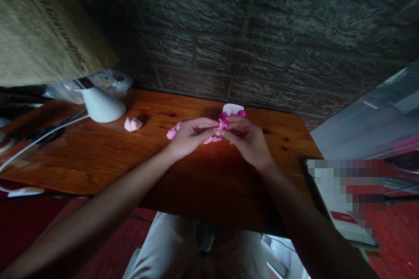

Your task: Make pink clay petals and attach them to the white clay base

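Observation:
My left hand [191, 134] and my right hand [244, 136] meet over the middle of a wooden table [98, 157]. Both pinch a small pink clay piece [220, 128] between their fingertips. More light pink clay bits [173, 131] lie under and beside the left hand. A magenta lump [224, 117] and a white lump [233, 108] sit just behind the right hand. A separate pale pink lump [132, 124] rests on the table to the left, apart from both hands.
A white lamp base [102, 105] with a white cable [39, 139] stands at the table's back left, a clear plastic bag [109, 80] behind it. A dark brick wall [262, 43] backs the table. A book or box [343, 209] lies at the right.

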{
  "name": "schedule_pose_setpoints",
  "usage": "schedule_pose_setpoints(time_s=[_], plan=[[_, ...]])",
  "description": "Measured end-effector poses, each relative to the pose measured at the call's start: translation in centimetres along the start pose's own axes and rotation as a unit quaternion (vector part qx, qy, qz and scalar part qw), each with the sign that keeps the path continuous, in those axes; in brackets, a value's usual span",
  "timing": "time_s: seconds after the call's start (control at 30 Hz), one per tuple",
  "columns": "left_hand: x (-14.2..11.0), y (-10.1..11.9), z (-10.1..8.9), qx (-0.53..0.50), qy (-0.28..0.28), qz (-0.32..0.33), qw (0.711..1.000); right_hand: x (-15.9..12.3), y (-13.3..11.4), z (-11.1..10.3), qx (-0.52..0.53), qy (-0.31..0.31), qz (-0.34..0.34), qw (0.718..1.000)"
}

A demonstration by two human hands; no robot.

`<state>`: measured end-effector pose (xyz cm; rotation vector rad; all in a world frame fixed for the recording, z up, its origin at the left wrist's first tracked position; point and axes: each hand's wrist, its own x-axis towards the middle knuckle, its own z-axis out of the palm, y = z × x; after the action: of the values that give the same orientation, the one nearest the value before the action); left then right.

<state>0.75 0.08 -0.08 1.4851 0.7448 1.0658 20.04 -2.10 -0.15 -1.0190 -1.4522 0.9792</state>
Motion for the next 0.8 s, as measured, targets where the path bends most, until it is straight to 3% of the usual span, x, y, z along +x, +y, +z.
schedule_pose_setpoints(time_s=[0.3, 0.47, 0.67, 0.8], plan=[[-0.11, 0.41, -0.15, -0.012, -0.029, -0.021, 0.999, -0.18, -0.31, 0.1, -0.029, -0.012, 0.005, 0.999], [0.02, 0.06, -0.4, -0.043, -0.017, -0.067, 0.997, -0.26, -0.8, 0.11, -0.007, -0.018, -0.018, 1.0], [0.11, -0.01, -0.36, -0.085, 0.017, -0.102, 0.991, -0.14, -0.52, -0.06, 0.05, -0.018, 0.051, 0.997], [0.06, 0.03, -0.46, -0.07, 0.016, -0.102, 0.992, -0.13, -0.33, 0.01, 0.054, -0.017, 0.055, 0.997]])
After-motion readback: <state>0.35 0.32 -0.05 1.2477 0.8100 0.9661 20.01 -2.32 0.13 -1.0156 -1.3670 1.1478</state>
